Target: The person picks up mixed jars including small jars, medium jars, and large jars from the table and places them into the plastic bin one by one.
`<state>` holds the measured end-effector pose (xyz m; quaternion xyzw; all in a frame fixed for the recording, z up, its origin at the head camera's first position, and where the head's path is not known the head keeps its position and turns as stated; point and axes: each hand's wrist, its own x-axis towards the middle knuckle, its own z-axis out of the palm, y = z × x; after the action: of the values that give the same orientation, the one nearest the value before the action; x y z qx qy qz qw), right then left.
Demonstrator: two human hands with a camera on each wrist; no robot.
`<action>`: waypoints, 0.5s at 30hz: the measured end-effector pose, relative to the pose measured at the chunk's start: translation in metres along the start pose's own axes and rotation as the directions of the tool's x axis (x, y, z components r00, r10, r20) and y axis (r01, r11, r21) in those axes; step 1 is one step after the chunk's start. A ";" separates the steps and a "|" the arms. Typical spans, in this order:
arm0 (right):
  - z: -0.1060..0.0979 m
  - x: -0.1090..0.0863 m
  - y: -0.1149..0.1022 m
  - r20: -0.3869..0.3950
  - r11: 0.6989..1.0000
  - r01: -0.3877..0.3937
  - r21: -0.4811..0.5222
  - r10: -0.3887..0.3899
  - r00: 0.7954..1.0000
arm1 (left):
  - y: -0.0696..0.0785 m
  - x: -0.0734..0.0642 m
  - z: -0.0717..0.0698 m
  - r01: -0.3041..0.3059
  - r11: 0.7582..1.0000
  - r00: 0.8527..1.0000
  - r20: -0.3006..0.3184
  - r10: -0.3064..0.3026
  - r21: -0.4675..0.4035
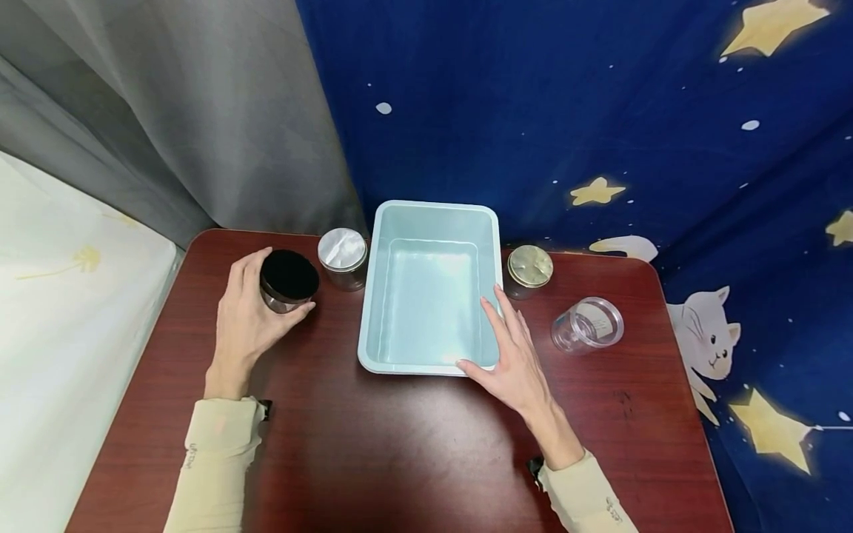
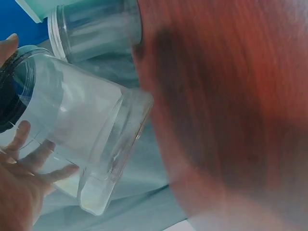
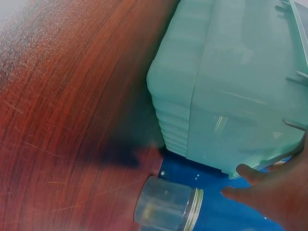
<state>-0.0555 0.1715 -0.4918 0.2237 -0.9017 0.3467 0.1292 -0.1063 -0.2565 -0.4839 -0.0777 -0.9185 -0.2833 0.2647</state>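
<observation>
Right hand (image 1: 516,370) is spread wide at the pale blue rectangular plastic bin (image 1: 406,369), maybe to steady it; can't tell if they touch. Left hand (image 1: 248,322) grips a clear jar with a round black lid (image 1: 289,277), left of the bin, thumb opposite fingers, likely for security. Past that, a clear silver-lidded jar (image 1: 343,254) sits beside the bin.

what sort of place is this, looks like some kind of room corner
Probably an indoor, curtained-off tabletop workspace, though the room itself can't be told: a reddish-brown table stands before a gray curtain and a blue star-print curtain.
</observation>
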 end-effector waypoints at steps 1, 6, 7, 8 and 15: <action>0.000 0.000 0.000 0.000 1.000 0.000 -0.001 0.000 1.000 | 0.001 0.002 -0.002 0.005 1.000 1.000 0.001 -0.005 0.008; 0.000 0.000 0.000 0.002 1.000 -0.004 -0.006 0.004 1.000 | 0.004 0.012 -0.008 -0.011 0.998 1.000 0.012 0.011 0.057; -0.001 -0.001 0.000 0.003 1.000 -0.006 -0.005 0.007 1.000 | 0.005 0.014 -0.009 -0.019 0.998 1.000 0.013 0.018 0.061; -0.001 -0.001 0.000 0.005 1.000 -0.009 -0.005 0.009 1.000 | 0.005 0.015 -0.009 -0.026 0.998 1.000 0.015 0.025 0.063; 0.000 -0.001 -0.001 -0.001 1.000 -0.015 0.015 0.015 1.000 | 0.008 0.025 -0.013 -0.056 0.996 0.996 0.067 0.051 0.074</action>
<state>-0.0546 0.1711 -0.4920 0.2176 -0.9008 0.3544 0.1252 -0.1191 -0.2574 -0.4580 -0.1012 -0.9343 -0.2384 0.2450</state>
